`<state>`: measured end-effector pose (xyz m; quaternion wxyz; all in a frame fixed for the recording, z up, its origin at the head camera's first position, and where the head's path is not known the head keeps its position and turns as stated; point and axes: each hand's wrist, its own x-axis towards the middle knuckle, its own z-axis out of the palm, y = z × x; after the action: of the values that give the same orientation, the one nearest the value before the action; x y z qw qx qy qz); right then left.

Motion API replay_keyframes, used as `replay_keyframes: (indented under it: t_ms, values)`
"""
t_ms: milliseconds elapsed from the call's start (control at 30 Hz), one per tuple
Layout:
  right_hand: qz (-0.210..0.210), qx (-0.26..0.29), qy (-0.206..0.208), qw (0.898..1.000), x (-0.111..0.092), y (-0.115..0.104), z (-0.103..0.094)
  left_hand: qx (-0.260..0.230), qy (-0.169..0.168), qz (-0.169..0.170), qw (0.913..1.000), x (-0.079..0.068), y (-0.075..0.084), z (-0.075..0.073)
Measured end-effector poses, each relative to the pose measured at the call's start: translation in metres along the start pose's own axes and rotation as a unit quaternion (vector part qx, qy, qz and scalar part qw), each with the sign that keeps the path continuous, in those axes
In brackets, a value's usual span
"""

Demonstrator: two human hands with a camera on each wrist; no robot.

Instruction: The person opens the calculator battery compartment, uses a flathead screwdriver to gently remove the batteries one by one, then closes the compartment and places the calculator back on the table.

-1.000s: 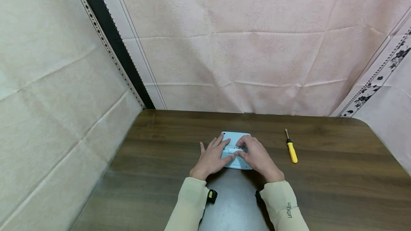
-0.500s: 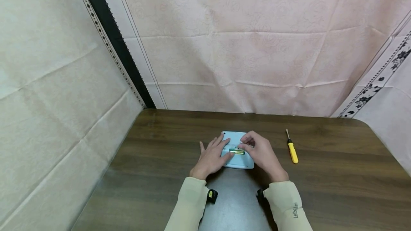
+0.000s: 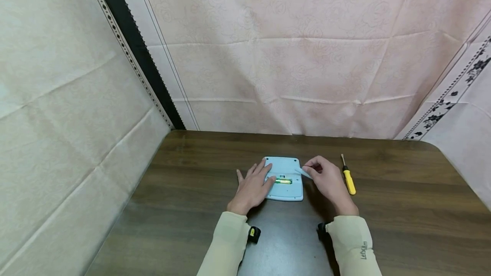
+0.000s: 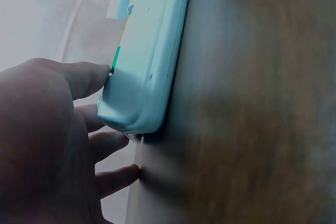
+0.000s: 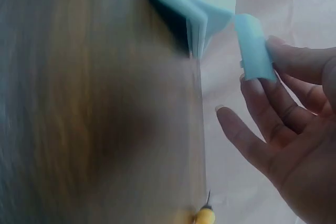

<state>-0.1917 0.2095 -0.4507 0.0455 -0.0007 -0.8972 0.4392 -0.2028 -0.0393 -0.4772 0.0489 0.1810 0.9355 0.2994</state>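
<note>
Our right hand pinches one blue cover; our left hand, fingers spread, rests at nine o'clock on one blue device on the table. Its uncovered compartment shows one green battery; one yellow screwdriver lies at three o'clock.

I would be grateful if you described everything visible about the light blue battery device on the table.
The light blue device looks like smooth plastic, with rounded corners and small dark spots near its edges. It lies on the brown table; its upward-facing compartment is uncovered, showing a green battery. The left hand rests on its left side, thumb near the battery. The right hand pinches the cover by its right edge; whether cover and device touch is unclear.
</note>
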Motion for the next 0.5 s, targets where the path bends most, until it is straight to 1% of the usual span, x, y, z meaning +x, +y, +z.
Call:
replay_keyframes:
  t_ms: [200, 500]
  values:
    - [0.020, -0.026, 0.000, 0.999, 0.001, 0.011, -0.008, 0.002, 0.003, -0.006, 1.0000, -0.001, 0.001, 0.000]
    - [0.029, -0.048, -0.026, 0.998, -0.001, 0.019, -0.014, -0.006, 0.007, -0.007, 0.9999, -0.001, 0.001, 0.001]
